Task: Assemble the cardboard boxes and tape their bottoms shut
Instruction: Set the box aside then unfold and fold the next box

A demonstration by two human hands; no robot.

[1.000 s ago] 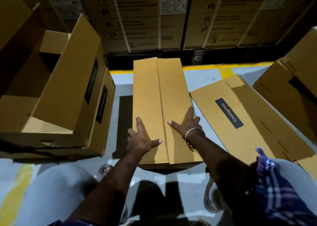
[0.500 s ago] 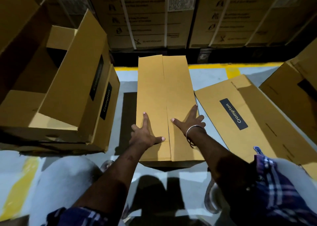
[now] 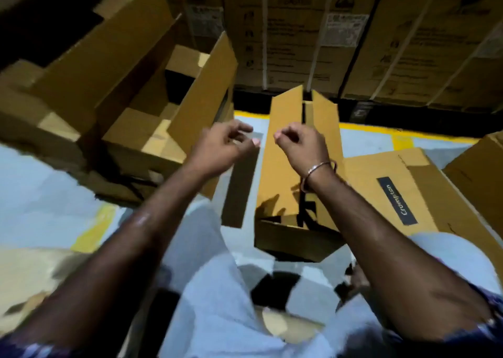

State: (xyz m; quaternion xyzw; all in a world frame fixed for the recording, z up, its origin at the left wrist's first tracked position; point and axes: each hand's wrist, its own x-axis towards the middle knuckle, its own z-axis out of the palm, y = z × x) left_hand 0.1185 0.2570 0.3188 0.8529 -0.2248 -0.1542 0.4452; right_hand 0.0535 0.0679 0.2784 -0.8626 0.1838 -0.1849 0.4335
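Cardboard box (image 3: 283, 167) — plain brown corrugated board, long and narrow — lies on the pale grey floor (image 3: 40, 189) directly ahead, its two top flaps parted along a dark centre gap. Left hand (image 3: 223, 145) and right hand (image 3: 302, 145) are raised above it, fingers curled, gripping nothing visible; the frame is blurred. A metal bangle (image 3: 318, 167) circles the right wrist. A flattened carton (image 3: 408, 194) with a dark printed label lies just right — open boxes (image 3: 152, 91) stand left.
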